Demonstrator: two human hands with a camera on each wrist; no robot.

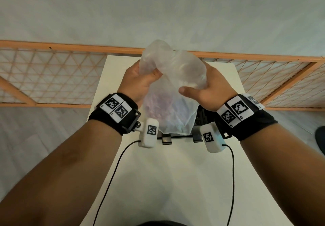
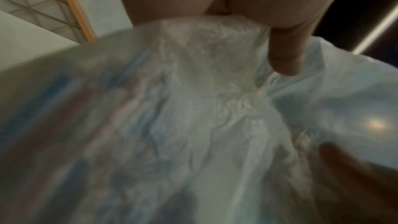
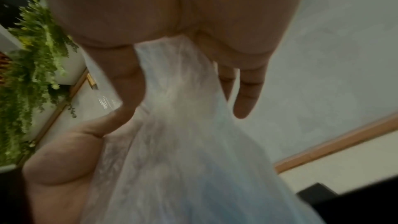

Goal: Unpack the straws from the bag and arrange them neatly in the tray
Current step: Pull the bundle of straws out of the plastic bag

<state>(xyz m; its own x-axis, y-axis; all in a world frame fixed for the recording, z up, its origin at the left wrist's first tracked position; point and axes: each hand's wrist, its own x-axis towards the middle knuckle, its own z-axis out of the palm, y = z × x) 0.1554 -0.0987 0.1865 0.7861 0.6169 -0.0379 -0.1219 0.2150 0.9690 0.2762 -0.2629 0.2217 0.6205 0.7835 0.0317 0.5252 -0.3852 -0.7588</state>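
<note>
We grip the bag [image 1: 168,92] above the table [image 1: 175,173] with left hand [image 1: 140,79] and right hand [image 1: 209,85], both bunching its top; opening its mouth looks next, straws [image 1: 158,106] inside.

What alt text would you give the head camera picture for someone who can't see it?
Two hands, left hand and right hand, hold a translucent plastic bag up over a white table. Faint pink and blue shapes show through it. An orange lattice fence runs behind.
</note>
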